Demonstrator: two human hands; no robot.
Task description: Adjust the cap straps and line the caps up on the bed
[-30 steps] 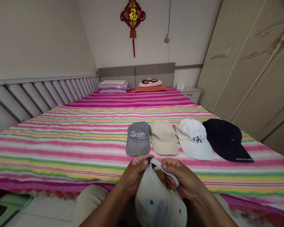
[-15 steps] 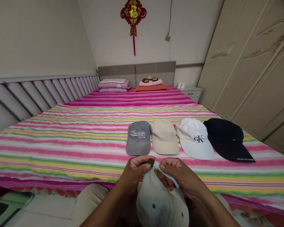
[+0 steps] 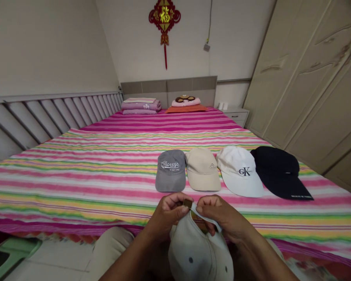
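A pale grey-green baseball cap [image 3: 193, 249] hangs between my hands at the bed's near edge, its back opening turned upward. My left hand [image 3: 171, 212] pinches the cap's back strap beside a brown buckle [image 3: 187, 203]. On the other side, my right hand [image 3: 222, 216] grips the light strap [image 3: 203, 215] between thumb and fingers. Beyond my hands several caps lie in a row: a grey cap [image 3: 171, 171] with white lettering, a beige cap [image 3: 204, 169], a white cap [image 3: 240, 171] with dark letters, and a black cap [image 3: 280, 171]. The held cap's brim is hidden.
The striped bedsheet [image 3: 90, 183] spreads under the caps. Folded purple bedding [image 3: 142, 106] and a pink pile [image 3: 185, 102] lie by the headboard. A railing [image 3: 55, 117] borders the left, a wardrobe [image 3: 310, 86] the right. A green stool [image 3: 14, 255] stands at lower left.
The strap between my hands has shifted slightly at the buckle, and my left thumb has moved a little. Both hands keep hold of the cap; the row of caps is unchanged.
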